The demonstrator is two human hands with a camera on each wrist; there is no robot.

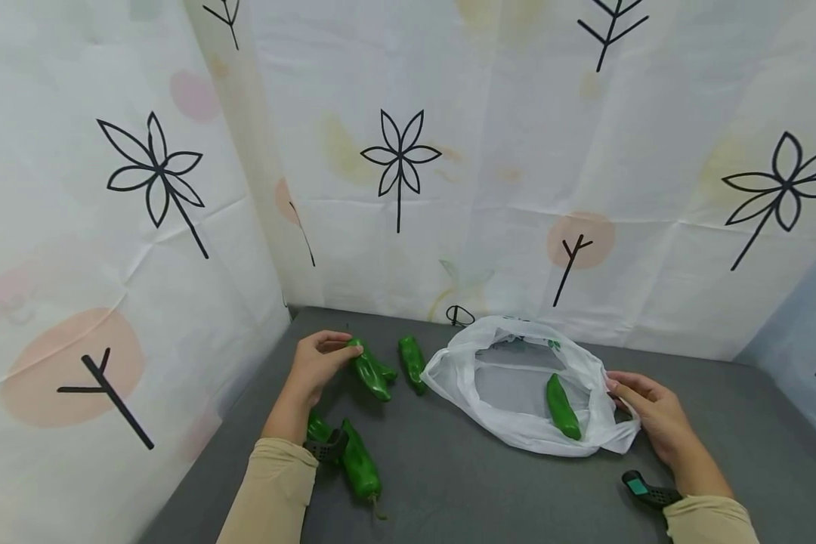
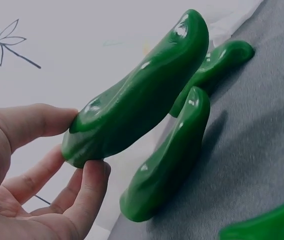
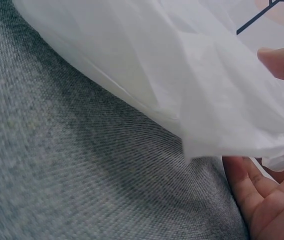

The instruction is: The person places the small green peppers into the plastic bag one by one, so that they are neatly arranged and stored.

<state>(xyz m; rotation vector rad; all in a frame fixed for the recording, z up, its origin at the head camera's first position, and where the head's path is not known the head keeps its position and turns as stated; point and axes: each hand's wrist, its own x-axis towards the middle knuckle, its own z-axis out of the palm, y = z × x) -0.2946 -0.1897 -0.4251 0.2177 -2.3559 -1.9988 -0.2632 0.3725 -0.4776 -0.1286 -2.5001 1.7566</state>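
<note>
My left hand (image 1: 318, 364) pinches a glossy green pepper (image 1: 369, 372) by one end, raised above the table. The left wrist view shows this pepper (image 2: 137, 95) between thumb and fingers, with another green pepper (image 2: 169, 160) just beneath it. On the right, my right hand (image 1: 653, 412) grips the rim of a white plastic bag (image 1: 510, 434), whose mouth is spread wide. Inside the bag lies one green pepper (image 1: 561, 408). In the right wrist view the bag's film (image 3: 222, 100) runs between thumb and fingers, partly hiding the hand (image 3: 277, 205).
A green pepper (image 1: 412, 364) lies just left of the bag. Nearer me, two more peppers rest by my left wrist, one (image 1: 362, 462) with a stem and one (image 1: 317, 428) partly hidden. Patterned white cloth (image 1: 489, 189) walls the grey table (image 1: 476, 491) at back and sides.
</note>
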